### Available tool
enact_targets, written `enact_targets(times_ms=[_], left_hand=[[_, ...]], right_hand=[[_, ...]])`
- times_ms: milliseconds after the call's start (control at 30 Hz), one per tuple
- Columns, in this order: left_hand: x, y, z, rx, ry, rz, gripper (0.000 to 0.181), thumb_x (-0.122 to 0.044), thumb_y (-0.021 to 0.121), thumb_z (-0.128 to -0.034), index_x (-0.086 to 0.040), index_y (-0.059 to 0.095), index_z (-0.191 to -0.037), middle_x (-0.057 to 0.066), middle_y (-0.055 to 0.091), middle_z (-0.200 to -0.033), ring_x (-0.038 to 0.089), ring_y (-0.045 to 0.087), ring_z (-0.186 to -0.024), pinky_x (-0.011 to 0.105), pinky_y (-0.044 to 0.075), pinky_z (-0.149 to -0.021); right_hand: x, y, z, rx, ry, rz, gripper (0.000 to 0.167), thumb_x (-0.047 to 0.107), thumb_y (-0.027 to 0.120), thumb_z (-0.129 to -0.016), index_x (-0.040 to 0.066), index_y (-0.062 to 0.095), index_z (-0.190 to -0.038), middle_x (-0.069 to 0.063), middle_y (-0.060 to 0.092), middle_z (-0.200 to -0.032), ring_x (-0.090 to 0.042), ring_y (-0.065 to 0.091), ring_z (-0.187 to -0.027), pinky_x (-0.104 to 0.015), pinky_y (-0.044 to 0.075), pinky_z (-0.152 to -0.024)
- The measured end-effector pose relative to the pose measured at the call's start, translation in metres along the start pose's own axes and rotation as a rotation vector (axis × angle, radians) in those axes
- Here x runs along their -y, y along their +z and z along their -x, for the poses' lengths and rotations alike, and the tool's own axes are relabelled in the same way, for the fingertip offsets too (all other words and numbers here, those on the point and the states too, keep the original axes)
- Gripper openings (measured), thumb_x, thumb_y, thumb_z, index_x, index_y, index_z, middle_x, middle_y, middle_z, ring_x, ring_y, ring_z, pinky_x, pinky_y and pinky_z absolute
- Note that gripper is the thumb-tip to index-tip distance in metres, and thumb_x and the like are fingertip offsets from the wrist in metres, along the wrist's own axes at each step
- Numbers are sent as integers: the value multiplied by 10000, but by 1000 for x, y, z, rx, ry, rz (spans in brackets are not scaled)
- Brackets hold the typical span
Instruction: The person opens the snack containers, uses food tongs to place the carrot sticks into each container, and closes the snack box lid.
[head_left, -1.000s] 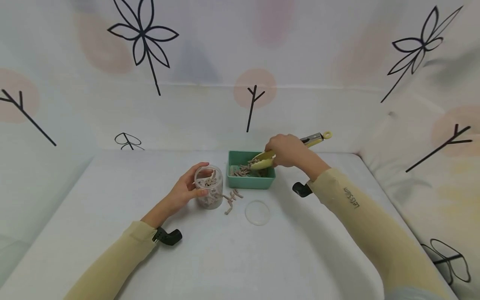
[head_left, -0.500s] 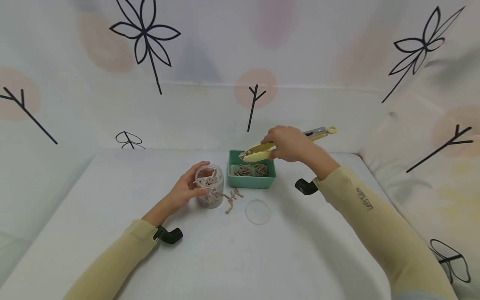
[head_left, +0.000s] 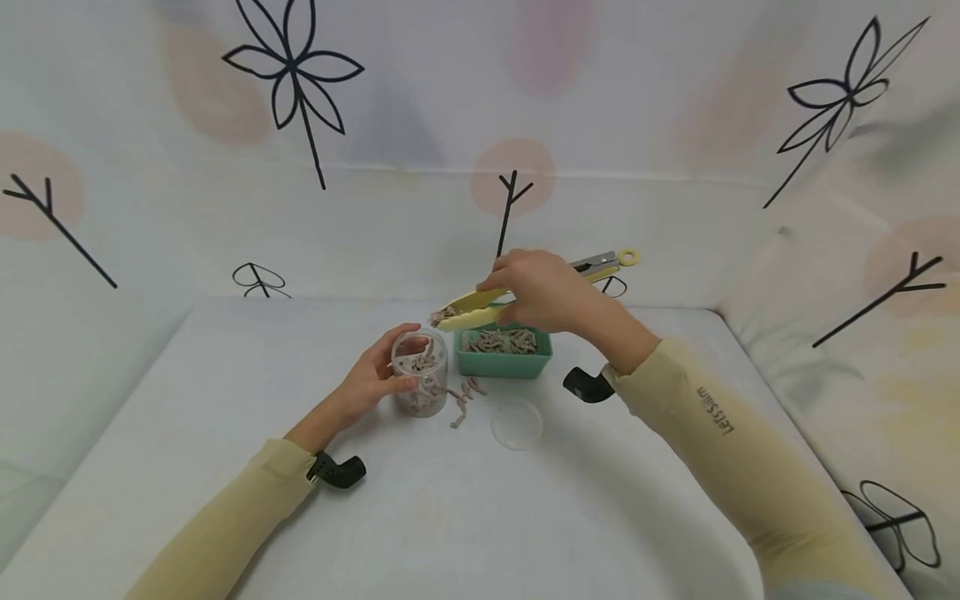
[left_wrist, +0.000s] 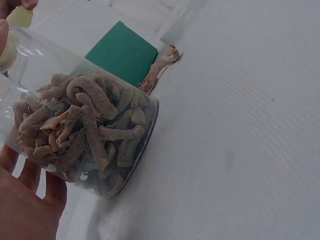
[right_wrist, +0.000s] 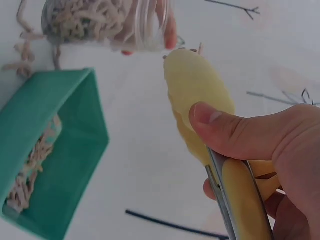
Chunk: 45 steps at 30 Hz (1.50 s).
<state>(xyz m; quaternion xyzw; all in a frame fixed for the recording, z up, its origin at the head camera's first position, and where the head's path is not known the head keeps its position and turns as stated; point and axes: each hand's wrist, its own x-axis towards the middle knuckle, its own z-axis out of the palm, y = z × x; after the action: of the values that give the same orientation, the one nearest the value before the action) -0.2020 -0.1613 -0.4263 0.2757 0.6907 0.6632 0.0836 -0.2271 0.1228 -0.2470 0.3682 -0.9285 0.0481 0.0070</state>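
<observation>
My left hand (head_left: 375,371) grips a clear jar (left_wrist: 127,87) standing on the table, its fingers around the far side and thumb on the near side. Brownish dried strips (left_wrist: 85,117) fill much of the jar. With my right hand (head_left: 543,292) I hold yellow-tipped tongs (right_wrist: 197,85), squeezed around a small bunch of strips (head_left: 446,315). The tong tips hang above and just right of the jar's mouth. Below the right hand stands a green rectangular box (head_left: 504,365) with more strips (right_wrist: 37,160) inside.
Several loose strips (head_left: 459,410) lie on the white table (head_left: 480,517) between the jar and a round clear lid (head_left: 517,425). The box sits close to the jar's right. Behind the table rises a patterned backdrop (head_left: 405,225).
My right hand has lifted the tongs out of the green box with strips between the tips and carried them left towards the jar. The left hand and jar have stayed in place.
</observation>
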Motion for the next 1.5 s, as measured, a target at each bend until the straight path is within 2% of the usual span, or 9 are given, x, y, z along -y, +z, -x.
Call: enact_targets(times_ms=[100,200,300,500,767,900,1167,1367,1500], left_hand=[[0,0,0,-1,0,-6,746,-115,734,-910,-97,319,-1530,266,412,-1473,444,343,-1380,544,308,-1075],[0,1,-1,-9,-18,-12,752,-139,749,-902,-132,334,-1529,214,407,-1486,437,364,-1365,549,319,-1075],[-1,1,-1,-17,-44,-7,764,-125,759,-890,-149,340,-1529,145,397,-1498,392,404,-1342,501,364,-1061],[-3,1,-1,-16,-68,1,769,-83,740,-893,-140,324,-1537,144,392,-1495,344,441,-1304,346,427,-1006],[-4,0,0,-18,-67,5,778,-132,760,-892,-147,325,-1537,130,396,-1491,303,448,-1292,321,427,-1001],[-4,0,0,-16,-62,4,785,-151,767,-889,-142,324,-1537,130,405,-1493,292,447,-1300,356,411,-1026],[-5,0,0,-15,-56,-12,777,-117,744,-902,-138,309,-1545,154,430,-1494,304,417,-1343,546,316,-1087],[-4,0,0,-9,-29,-21,763,-106,734,-906,-121,312,-1542,164,451,-1475,309,414,-1346,538,326,-1081],[-2,-1,0,7,-6,-7,771,-138,737,-911,-84,296,-1542,184,449,-1471,322,400,-1361,504,341,-1072]], right_hand=[[9,5,-2,-34,-69,16,478,182,861,-792,143,714,-1245,-18,662,-1122,-228,593,-1065,-420,476,-916],[16,12,-3,-60,-123,39,480,184,872,-780,140,721,-1233,-22,671,-1115,-225,596,-1055,-426,468,-934],[21,18,-5,-69,-145,52,486,204,883,-769,142,726,-1224,-22,675,-1112,-218,590,-1051,-429,462,-939],[24,24,-6,-53,-128,43,498,236,884,-769,153,723,-1233,-13,673,-1117,-205,585,-1041,-422,467,-919],[25,26,-10,-11,-119,36,535,274,869,-786,157,695,-1279,-6,658,-1184,-208,570,-1098,-425,452,-942],[26,25,-10,0,-115,25,540,267,865,-792,152,688,-1289,-10,652,-1211,-219,565,-1116,-436,444,-961],[21,24,-10,2,-107,-24,570,262,873,-784,128,677,-1302,-13,645,-1212,-215,556,-1108,-421,448,-962],[6,25,-4,-8,-71,-64,593,259,869,-788,103,659,-1320,-31,635,-1221,-229,563,-1118,-416,454,-962],[-10,29,4,-2,-5,-108,604,232,862,-795,94,640,-1340,-50,622,-1260,-244,551,-1161,-430,447,-986]])
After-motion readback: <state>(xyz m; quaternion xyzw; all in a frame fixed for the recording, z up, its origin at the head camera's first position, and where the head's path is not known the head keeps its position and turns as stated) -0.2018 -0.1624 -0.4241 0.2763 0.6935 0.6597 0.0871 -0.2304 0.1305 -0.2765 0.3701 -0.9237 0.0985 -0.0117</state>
